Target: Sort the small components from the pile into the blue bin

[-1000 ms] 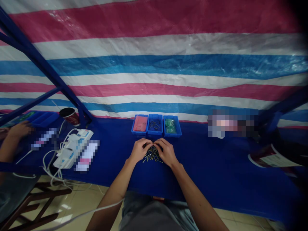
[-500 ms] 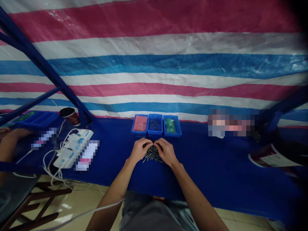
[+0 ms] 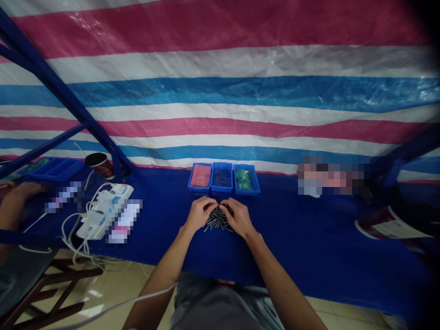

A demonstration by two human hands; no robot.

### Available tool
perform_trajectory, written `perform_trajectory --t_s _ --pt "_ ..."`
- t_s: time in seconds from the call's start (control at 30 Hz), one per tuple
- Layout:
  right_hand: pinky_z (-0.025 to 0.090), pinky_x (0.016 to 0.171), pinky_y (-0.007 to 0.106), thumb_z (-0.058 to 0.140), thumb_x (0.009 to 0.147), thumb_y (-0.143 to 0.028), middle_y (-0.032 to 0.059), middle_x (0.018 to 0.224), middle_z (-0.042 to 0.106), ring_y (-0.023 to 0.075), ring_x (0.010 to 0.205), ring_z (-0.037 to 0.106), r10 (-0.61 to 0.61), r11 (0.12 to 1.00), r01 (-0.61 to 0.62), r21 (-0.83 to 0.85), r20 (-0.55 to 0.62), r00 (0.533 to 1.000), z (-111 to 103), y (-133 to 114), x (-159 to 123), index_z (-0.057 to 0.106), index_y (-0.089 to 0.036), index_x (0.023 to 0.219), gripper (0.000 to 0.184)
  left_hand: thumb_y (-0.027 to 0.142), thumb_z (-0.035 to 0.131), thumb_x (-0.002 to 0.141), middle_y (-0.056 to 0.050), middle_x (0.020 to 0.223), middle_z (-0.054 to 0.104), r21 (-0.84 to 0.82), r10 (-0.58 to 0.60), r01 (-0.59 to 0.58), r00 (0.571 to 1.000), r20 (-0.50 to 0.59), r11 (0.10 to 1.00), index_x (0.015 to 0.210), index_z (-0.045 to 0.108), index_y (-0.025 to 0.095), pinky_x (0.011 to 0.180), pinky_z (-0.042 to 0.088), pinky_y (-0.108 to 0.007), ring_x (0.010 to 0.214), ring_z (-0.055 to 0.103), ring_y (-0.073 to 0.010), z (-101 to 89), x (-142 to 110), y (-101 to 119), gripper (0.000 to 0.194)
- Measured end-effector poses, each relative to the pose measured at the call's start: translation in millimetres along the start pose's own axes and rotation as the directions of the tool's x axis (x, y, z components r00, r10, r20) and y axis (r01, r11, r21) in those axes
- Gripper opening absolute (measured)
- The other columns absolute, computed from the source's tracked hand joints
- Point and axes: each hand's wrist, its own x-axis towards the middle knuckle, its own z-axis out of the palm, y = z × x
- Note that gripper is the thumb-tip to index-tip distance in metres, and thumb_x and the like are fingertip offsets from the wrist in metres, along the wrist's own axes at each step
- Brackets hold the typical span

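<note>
My left hand (image 3: 199,213) and my right hand (image 3: 238,216) meet fingertip to fingertip over a small heap of thin dark and brass-coloured pins (image 3: 217,222) on the blue table (image 3: 292,238). Both hands have their fingers curled and pinched together at the heap; what they pinch is too small to make out. Just behind the hands stand three small blue bins: a left bin (image 3: 200,177) with something red, a middle bin (image 3: 222,177) with dark small parts, and a right bin (image 3: 245,179) with green parts.
A white power strip (image 3: 103,211) with cables lies at the left, near a dark cup (image 3: 99,164). Another person's hand (image 3: 24,189) rests at the far left by more blue bins (image 3: 57,167). A striped tarp (image 3: 220,82) hangs behind. A printed sheet (image 3: 395,228) lies right.
My hands stay pinched over the pin heap, nearly still. The other person's hand at the far left has shifted slightly.
</note>
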Motion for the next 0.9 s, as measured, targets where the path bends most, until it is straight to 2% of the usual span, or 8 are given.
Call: perform_trajectory --t_s 0.1,0.53,0.77,0.83,0.9 --pt "0.048 0.067 0.028 0.053 0.1 -0.032 0.0035 0.082 0.064 0.0171 0.073 0.061 -0.009 1.0 0.009 0.01 -0.015 1.0 0.5 0.3 -0.3 0.067 -0.023 0.107 0.018 0.033 0.061 0.095 -0.003 0.079 0.069 0.0 -0.002 0.002 1.0 -0.005 1.0 0.089 0.073 0.018 0.067 0.045 -0.026 0.07 0.059 -0.0138 0.0 0.3 0.6 0.02" --pt "0.047 0.071 0.028 0.047 0.103 -0.03 0.0033 0.082 0.065 0.0177 0.076 0.064 -0.005 1.0 0.005 0.002 -0.027 1.0 3.8 1.5 0.4 0.066 -0.023 0.095 0.023 0.033 0.062 0.094 -0.002 0.075 0.067 0.008 0.001 -0.001 1.0 0.002 1.0 0.086 0.073 0.018 0.065 0.042 -0.025 0.067 0.057 -0.0131 -0.2 0.7 2.0 0.019" --pt "0.042 0.063 0.026 0.043 0.105 -0.032 0.001 0.073 0.062 0.0151 0.065 0.059 0.017 0.999 -0.017 -0.047 0.006 1.0 2.4 1.6 -0.5 0.06 -0.022 0.08 0.032 0.032 0.063 0.094 -0.002 0.077 0.067 -0.006 0.0 0.0 1.0 0.004 1.0 0.087 0.072 0.018 0.066 0.042 -0.025 0.068 0.056 -0.0131 0.1 0.4 0.9 0.018" --pt "0.042 0.063 0.025 0.044 0.104 -0.032 0.0006 0.074 0.063 0.0149 0.064 0.059 0.024 0.999 -0.024 -0.036 0.01 1.0 1.9 1.3 -1.0 0.061 -0.022 0.085 0.028 0.032 0.063 0.094 -0.003 0.078 0.067 -0.011 -0.006 0.006 1.0 0.002 1.0 0.088 0.072 0.018 0.066 0.042 -0.025 0.068 0.057 -0.0132 -0.2 0.0 0.9 0.018" --pt "0.043 0.063 0.025 0.049 0.102 -0.033 0.0005 0.076 0.064 0.0154 0.066 0.06 0.035 0.999 -0.035 -0.01 0.005 0.999 2.0 1.3 -1.6 0.063 -0.022 0.101 0.018 0.032 0.062 0.095 -0.003 0.079 0.068 -0.013 -0.013 0.013 1.0 0.002 1.0 0.088 0.072 0.018 0.067 0.042 -0.025 0.068 0.057 -0.0133 -0.4 -0.1 1.1 0.018"
